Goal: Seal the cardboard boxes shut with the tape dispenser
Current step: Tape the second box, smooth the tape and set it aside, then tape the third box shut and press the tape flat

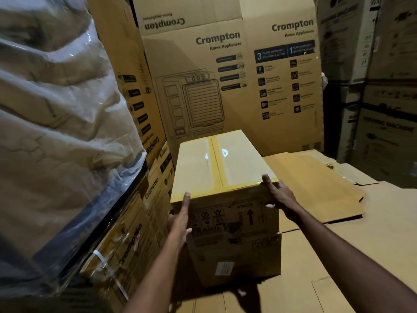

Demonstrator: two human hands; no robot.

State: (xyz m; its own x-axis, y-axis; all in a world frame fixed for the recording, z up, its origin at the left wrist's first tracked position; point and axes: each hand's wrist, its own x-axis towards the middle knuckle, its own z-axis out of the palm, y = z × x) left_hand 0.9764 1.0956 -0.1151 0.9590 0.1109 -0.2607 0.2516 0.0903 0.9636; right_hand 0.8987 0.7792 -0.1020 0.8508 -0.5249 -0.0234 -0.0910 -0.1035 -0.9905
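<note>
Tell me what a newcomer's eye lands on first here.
First the taped cardboard box at centre, brightly lit, a strip of tape down its top seam. The left hand lies flat on its near left corner and the right hand clasps the near right corner. Behind it stands a tall Crompton carton, and a shiny plastic-wrapped stack fills the left side.

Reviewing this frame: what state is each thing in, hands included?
top box: flaps closed, taped along the centre seam, stacked on another box.
lower box: under the top box; its top is hidden.
flattened cardboard: lying flat, unfolded.
left hand: fingers straight, pressed against the top box's near left corner.
right hand: grips the top box's near right corner.
Tape dispenser: not in view.
</note>
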